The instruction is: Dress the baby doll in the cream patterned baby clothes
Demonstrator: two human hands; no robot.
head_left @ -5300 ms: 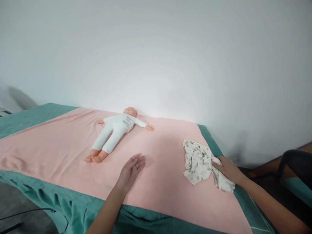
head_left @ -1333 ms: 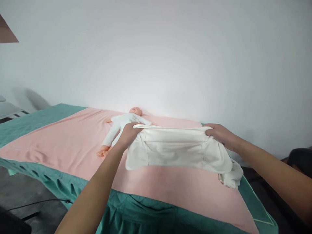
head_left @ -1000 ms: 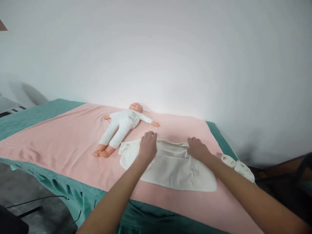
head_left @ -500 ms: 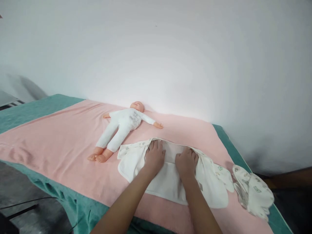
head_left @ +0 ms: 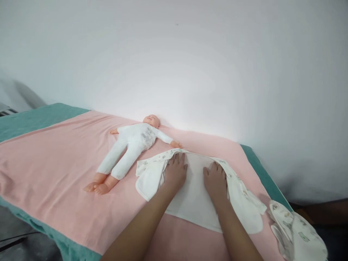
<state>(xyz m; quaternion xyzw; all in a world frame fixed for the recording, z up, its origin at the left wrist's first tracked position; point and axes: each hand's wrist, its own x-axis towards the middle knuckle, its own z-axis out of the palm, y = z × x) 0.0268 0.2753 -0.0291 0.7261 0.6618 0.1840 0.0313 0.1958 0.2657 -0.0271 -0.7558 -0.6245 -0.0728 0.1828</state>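
Hands: 2; left hand (head_left: 176, 171) and right hand (head_left: 215, 180) flat, fingers spread, gripping nothing, pressing 1 white swaddle wrap (head_left: 193, 188).
Dolls: 1 baby doll (head_left: 127, 148), just beside.
Sheets: 1 pink sheet (head_left: 59, 159).

Both hands (head_left: 195, 175) flat — palms down.

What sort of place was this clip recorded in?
Probably an infant-care practice room: a baby doll lies on a bed covered by a pink sheet, and both hands press a white baby wrap flat beside it.

Doll (head_left: 127, 150) on pink sheet (head_left: 54, 159), white wall (head_left: 190, 65).
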